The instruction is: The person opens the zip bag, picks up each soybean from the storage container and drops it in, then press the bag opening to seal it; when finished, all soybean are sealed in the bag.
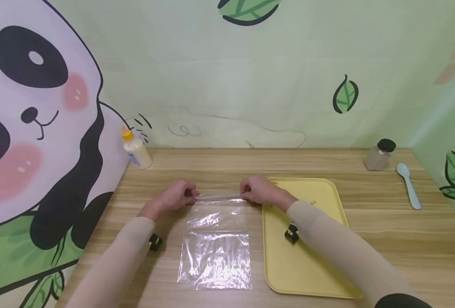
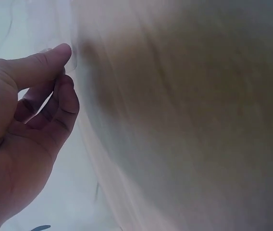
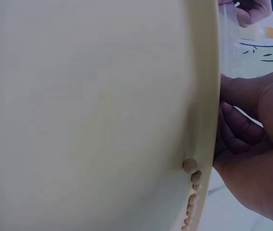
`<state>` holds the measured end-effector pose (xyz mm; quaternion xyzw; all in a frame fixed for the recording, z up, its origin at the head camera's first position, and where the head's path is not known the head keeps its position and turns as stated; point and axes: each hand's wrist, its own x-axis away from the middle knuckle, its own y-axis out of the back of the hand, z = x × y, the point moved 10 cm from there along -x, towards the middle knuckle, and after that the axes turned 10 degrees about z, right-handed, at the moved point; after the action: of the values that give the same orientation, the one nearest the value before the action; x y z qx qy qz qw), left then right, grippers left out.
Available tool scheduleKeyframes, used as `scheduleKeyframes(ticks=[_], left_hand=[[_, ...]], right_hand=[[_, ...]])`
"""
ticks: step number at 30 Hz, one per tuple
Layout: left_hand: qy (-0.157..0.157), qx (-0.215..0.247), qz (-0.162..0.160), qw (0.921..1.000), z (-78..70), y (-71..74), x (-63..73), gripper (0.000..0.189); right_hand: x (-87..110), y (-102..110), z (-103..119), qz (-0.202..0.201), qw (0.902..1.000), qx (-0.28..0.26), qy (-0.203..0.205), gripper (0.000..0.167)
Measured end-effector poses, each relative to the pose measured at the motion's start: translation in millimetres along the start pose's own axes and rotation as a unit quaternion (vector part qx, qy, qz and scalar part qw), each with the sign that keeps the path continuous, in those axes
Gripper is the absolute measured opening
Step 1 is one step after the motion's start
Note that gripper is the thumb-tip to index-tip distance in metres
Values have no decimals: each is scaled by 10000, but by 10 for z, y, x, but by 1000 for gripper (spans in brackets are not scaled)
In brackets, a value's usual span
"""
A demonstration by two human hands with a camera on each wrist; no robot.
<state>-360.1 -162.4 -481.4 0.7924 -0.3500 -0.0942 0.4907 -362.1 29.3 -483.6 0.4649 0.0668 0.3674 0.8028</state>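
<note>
A clear plastic zip bag (image 1: 217,252) lies flat on the wooden table, its top edge toward the back wall. At the bag's top left corner my left hand (image 1: 178,194) pinches the edge between thumb and fingers; the left wrist view shows the thumb (image 2: 55,57) over the film. My right hand (image 1: 264,190) pinches the top right corner, its forearm crossing the yellow tray (image 1: 304,269). Small round beige beads (image 3: 190,166) line the tray's rim in the right wrist view, and a few show on the tray in the head view.
A glue bottle with a yellow cap (image 1: 138,153) stands at the back left. Toward the back right are a jar with a black lid (image 1: 379,156) and a light blue spoon (image 1: 409,186). A printed cloth wall (image 1: 212,85) rises behind the table.
</note>
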Motion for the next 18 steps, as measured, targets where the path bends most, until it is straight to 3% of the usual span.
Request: scheduleKeyframes(ticks=[7,18], left_hand=[[225,271,-34,9994,12,44,30,8],[-140,89,-264,9995,-187,181,78,6]], right_hand=[[68,59,7,-45,9996,-282,-2,3],[207,201,32,-335,9990,-124,286,8]])
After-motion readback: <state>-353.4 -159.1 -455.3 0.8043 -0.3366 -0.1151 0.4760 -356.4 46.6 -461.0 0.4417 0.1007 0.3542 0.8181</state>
